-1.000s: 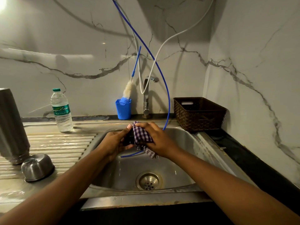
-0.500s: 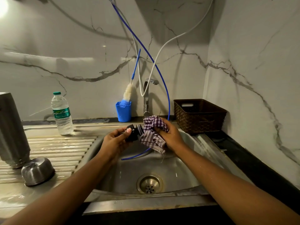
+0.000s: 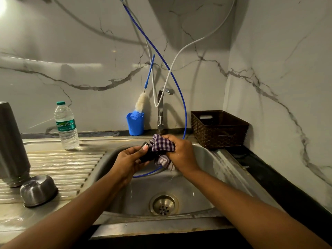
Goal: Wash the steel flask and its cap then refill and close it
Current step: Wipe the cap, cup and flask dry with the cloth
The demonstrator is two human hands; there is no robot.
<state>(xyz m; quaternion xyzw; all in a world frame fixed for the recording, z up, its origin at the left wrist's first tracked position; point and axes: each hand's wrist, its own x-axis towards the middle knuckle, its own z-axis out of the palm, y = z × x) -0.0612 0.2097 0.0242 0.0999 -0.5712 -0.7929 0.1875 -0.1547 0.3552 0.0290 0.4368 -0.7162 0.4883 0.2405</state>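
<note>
Over the sink basin (image 3: 203, 178), my left hand (image 3: 130, 161) grips the small dark flask cap (image 3: 146, 153). My right hand (image 3: 181, 152) holds a purple checked cloth (image 3: 162, 145) bunched against the cap's right side. The steel flask (image 3: 12, 144) stands upside down on the ribbed drainboard (image 3: 62, 168) at the far left. Its steel cup lid (image 3: 38, 190) lies upside down beside it. A plastic water bottle (image 3: 66, 125) with a green label stands at the back of the drainboard.
A tap (image 3: 160, 112) rises behind the basin, with a blue hose (image 3: 185, 112) and a white hose (image 3: 181, 53) hanging from above. A blue cup (image 3: 135, 124) holds a bottle brush. A brown basket (image 3: 218, 129) sits at the back right. The drain (image 3: 163, 204) lies in the basin floor.
The cloth has shifted from wrapping the cap to pressing on its right side, and the cap's top now shows. Both hands stay together over the basin.
</note>
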